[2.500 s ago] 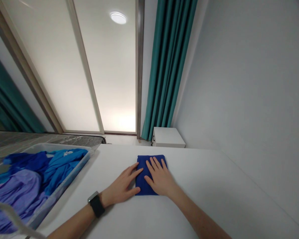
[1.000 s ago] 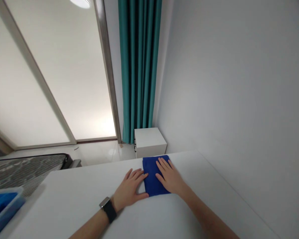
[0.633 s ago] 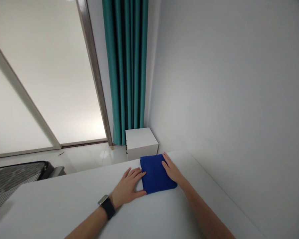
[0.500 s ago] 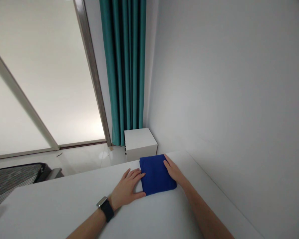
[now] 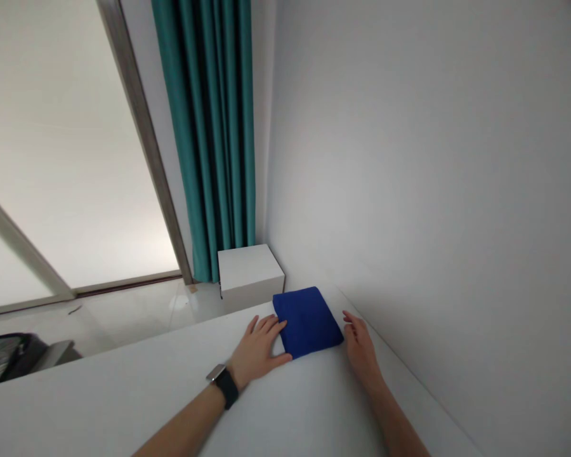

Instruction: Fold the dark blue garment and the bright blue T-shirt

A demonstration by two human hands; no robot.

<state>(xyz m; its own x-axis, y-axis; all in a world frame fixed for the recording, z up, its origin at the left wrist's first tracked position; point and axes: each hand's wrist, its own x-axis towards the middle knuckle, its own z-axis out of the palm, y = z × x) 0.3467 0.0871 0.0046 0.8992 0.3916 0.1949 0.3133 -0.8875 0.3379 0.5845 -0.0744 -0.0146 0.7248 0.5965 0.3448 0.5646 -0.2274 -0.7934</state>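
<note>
A folded blue cloth [image 5: 308, 322] lies flat on a white tabletop [image 5: 171, 393], close to its far edge and the wall. My left hand [image 5: 258, 348] rests at the cloth's left side with fingers spread, the thumb and a fingertip touching its edge. A watch with a dark band [image 5: 223, 384] is on my left wrist. Just right of the cloth is my right hand [image 5: 360, 349], apart from it, fingers partly bent and holding nothing.
Beyond the table's far edge stands a low white cabinet [image 5: 250, 270], with a green curtain [image 5: 214, 127] behind it. A bare wall [image 5: 409, 158] runs along the right. Frosted sliding doors [image 5: 66, 139] and a dark-rimmed object [image 5: 23, 355] are at the left.
My right hand has let go of the cloth's right edge and moved right, off it. My left hand stays at the left edge. The view has turned slightly right.
</note>
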